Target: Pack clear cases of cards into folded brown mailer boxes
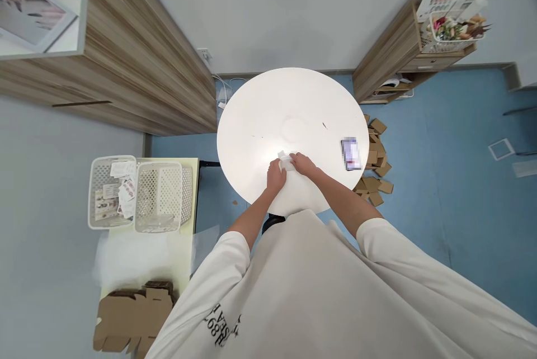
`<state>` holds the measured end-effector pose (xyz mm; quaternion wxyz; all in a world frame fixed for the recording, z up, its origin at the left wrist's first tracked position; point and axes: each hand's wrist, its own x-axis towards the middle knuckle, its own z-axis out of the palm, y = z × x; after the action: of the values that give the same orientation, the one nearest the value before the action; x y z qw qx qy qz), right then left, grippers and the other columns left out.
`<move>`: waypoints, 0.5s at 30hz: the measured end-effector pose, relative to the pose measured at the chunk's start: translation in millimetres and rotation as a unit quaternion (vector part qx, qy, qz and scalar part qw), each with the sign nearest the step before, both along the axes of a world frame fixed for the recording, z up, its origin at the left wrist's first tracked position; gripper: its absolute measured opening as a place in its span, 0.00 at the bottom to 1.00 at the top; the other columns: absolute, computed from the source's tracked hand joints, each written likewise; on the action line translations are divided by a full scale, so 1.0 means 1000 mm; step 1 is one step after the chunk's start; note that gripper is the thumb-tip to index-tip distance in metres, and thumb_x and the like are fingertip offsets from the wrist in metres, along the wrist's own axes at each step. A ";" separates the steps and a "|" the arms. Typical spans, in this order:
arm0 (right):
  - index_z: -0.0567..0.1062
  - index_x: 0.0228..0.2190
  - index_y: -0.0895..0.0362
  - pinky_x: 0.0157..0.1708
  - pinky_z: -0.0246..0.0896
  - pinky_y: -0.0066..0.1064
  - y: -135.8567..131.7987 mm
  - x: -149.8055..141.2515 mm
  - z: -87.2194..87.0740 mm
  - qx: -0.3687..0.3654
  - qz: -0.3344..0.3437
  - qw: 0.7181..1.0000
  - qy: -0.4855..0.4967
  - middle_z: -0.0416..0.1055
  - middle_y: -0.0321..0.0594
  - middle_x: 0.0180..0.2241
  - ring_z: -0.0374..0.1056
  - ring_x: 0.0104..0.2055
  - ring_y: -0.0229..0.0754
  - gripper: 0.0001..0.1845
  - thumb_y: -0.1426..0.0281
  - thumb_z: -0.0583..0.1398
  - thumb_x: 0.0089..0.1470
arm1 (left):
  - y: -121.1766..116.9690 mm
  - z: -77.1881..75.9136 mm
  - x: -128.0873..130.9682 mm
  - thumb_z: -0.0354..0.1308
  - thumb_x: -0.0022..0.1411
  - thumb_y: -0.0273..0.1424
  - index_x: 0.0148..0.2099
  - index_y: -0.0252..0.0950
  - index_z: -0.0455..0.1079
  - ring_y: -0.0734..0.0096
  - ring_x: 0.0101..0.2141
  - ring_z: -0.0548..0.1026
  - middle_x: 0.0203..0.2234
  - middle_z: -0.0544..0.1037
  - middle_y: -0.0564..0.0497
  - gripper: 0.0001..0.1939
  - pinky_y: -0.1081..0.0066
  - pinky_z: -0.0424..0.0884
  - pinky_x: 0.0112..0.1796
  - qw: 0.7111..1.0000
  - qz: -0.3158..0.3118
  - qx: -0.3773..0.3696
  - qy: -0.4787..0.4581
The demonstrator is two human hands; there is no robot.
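Close to the near edge of a round white table (272, 96), both hands meet at a small white, thin-looking packet or sheet (287, 161). My left hand (276, 175) has its fingers closed on the left side of it. On the other side, my right hand (304, 164) pinches the right upper part. The white piece lies at table height between the hands, and its exact kind is hard to make out against the white surface. Fingers cover part of its edges.
A phone-like object (351, 154), blurred out, lies on the table's right. Flattened cardboard pieces (376, 157) lie on the floor beyond. At left, white baskets (112, 160) and folded brown boxes (130, 317) sit on a side table (184, 253). Wooden cabinets (155, 51) flank the wall.
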<state>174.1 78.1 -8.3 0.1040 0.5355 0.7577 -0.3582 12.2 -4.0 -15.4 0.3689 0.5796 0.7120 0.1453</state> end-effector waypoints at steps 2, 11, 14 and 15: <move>0.68 0.58 0.53 0.42 0.65 0.37 0.002 -0.003 -0.004 0.003 -0.029 1.000 -0.002 0.68 0.50 0.50 0.71 0.41 0.49 0.19 0.66 0.50 0.69 | -0.006 0.003 0.003 0.47 0.69 0.28 0.68 0.35 0.56 0.54 0.62 0.65 0.65 0.61 0.38 0.27 0.56 0.66 0.56 0.995 -0.080 0.022 0.054; 0.63 0.58 0.54 0.45 0.68 0.40 -0.028 -0.002 -0.019 0.075 -0.181 0.980 0.046 0.62 0.51 0.57 0.68 0.49 0.52 0.22 0.67 0.55 0.64 | -0.023 0.001 0.005 0.49 0.63 0.22 0.73 0.37 0.50 0.49 0.67 0.57 0.72 0.50 0.40 0.36 0.51 0.55 0.63 0.960 -0.228 0.018 0.160; 0.63 0.59 0.54 0.53 0.66 0.40 -0.047 0.004 -0.021 0.076 -0.184 0.977 0.076 0.59 0.50 0.61 0.64 0.57 0.51 0.23 0.69 0.52 0.63 | -0.024 0.002 0.008 0.50 0.63 0.22 0.74 0.39 0.49 0.48 0.68 0.56 0.73 0.48 0.39 0.38 0.50 0.53 0.64 0.956 -0.235 0.010 0.176; 0.63 0.60 0.55 0.55 0.65 0.40 -0.052 0.006 -0.022 0.064 -0.176 0.978 0.090 0.59 0.50 0.62 0.63 0.59 0.50 0.25 0.71 0.52 0.63 | -0.023 0.002 0.010 0.50 0.62 0.22 0.74 0.39 0.49 0.47 0.68 0.56 0.73 0.48 0.40 0.38 0.49 0.53 0.64 0.955 -0.235 0.006 0.180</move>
<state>180.2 26.4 -30.3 -0.0639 0.6319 0.6790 -0.3682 21.8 -27.4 -13.4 0.2544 0.7493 0.6095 -0.0478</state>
